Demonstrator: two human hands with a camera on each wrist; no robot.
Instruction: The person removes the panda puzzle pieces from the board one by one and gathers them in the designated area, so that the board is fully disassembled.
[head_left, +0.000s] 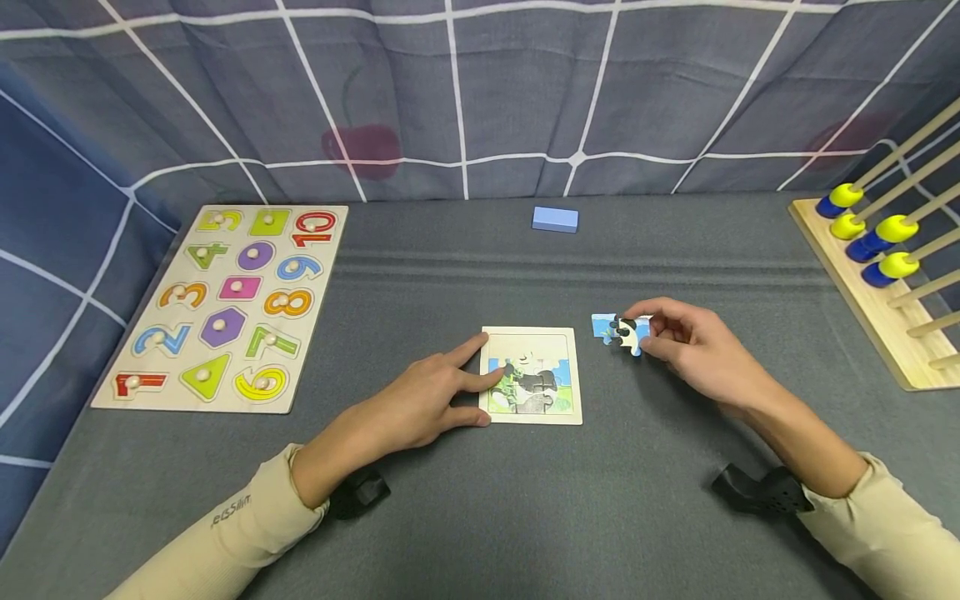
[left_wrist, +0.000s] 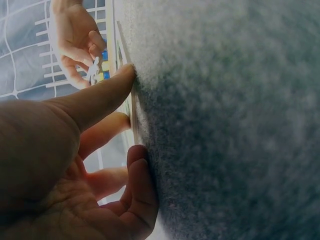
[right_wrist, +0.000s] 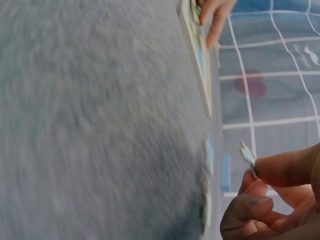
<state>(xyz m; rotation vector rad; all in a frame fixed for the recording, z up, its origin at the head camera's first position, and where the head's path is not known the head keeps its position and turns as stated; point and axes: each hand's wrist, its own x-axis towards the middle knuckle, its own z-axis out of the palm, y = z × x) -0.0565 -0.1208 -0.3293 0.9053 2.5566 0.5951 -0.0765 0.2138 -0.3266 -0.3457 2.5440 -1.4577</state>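
Observation:
A small square jigsaw board (head_left: 531, 335) with a pale wooden frame lies on the table, partly filled with pieces of a black-and-white animal picture. My left hand (head_left: 431, 396) rests spread at its left side, thumb and fingers touching the frame and one fingertip over the picture. To the right of the board, my right hand (head_left: 693, 350) pinches a blue, black and white jigsaw piece (right_wrist: 247, 154) between thumb and fingers, raised off the table in the right wrist view. Beside it, another light-blue jigsaw piece (head_left: 602, 326) lies on the table, partly overlapped in the head view.
At the left lies a number-and-shape peg board (head_left: 243, 332) with knobbed pieces. A blue block (head_left: 555, 220) sits toward the back, near the checked cloth (head_left: 510, 100). On the right stands a wooden bead rack (head_left: 862, 300) with yellow and blue beads on pegs.

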